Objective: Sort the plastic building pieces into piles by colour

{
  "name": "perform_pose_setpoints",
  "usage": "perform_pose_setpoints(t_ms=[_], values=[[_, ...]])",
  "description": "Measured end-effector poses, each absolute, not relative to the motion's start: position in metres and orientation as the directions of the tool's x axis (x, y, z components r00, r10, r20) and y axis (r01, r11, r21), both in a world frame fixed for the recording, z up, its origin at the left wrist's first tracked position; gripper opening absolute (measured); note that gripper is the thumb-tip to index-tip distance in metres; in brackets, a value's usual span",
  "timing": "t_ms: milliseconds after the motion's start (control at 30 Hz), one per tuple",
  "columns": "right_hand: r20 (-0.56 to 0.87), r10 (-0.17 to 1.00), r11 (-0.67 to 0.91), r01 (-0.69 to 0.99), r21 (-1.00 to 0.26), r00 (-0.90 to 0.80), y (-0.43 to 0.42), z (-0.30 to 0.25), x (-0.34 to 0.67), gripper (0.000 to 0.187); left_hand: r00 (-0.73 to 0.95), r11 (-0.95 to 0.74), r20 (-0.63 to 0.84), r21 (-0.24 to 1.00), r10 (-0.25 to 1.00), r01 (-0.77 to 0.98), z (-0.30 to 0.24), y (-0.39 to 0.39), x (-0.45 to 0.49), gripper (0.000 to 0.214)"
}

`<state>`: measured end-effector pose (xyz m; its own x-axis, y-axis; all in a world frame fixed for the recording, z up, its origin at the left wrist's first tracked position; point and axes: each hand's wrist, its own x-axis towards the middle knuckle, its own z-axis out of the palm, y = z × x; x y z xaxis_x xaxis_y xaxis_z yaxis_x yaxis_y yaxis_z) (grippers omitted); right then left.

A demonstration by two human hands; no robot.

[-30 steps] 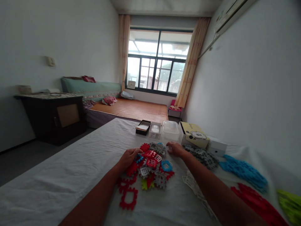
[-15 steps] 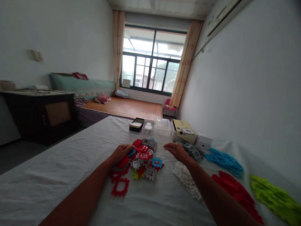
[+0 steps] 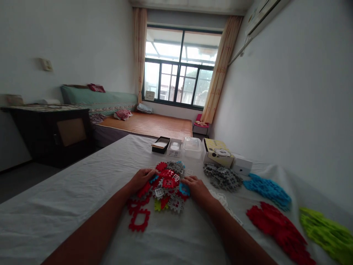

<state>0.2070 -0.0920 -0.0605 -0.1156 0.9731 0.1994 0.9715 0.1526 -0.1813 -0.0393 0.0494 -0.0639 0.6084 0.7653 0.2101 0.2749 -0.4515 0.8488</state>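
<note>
A heap of interlocking plastic pieces with notched edges (image 3: 168,182), mostly red with some grey, blue, white and green, lies on the white sheet in front of me. My left hand (image 3: 141,179) rests against the heap's left side, fingers stretched over its edge. On the right side, my right hand (image 3: 196,187) touches the heap beside a blue frame piece (image 3: 184,188). Its fingers are bent together, and whatever is under them is hidden. One small white window piece (image 3: 190,172) lies just beyond that hand. A red square frame (image 3: 139,220) lies at the heap's near edge.
Sorted piles lie to the right: grey (image 3: 223,177), blue (image 3: 267,191), red (image 3: 278,230), green (image 3: 325,233), and white (image 3: 220,198) partly behind my right forearm. Along the far edge stand a black box (image 3: 160,145), a clear tub (image 3: 192,147) and a yellow box (image 3: 218,152).
My right hand has come down and left, from beside the white window piece onto the heap's right side. That window piece now lies free of the fingers. My left hand has hardly moved.
</note>
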Motion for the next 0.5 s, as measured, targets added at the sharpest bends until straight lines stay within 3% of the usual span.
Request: perform_pose_setpoints(t_ms=[200, 367, 500], values=[[0.161, 0.98, 0.142, 0.981, -0.136, -0.119, -0.0974, -0.0591, 0.2088, 0.021, 0.611, -0.442, 0.189, 0.848, 0.769, 0.294, -0.0647, 0.0515, -0.0374, 0.049], [0.228, 0.973, 0.068, 0.924, -0.375, 0.021, -0.0949, -0.0638, 0.2068, 0.03, 0.615, -0.44, 0.169, 0.839, 0.77, 0.321, -0.063, 0.0509, -0.0377, 0.05], [0.255, 0.965, 0.08, 0.854, -0.514, 0.062, -0.0971, -0.0584, 0.2154, 0.026, 0.627, -0.459, 0.18, 0.83, 0.758, 0.317, -0.0624, 0.0502, -0.0392, 0.05]])
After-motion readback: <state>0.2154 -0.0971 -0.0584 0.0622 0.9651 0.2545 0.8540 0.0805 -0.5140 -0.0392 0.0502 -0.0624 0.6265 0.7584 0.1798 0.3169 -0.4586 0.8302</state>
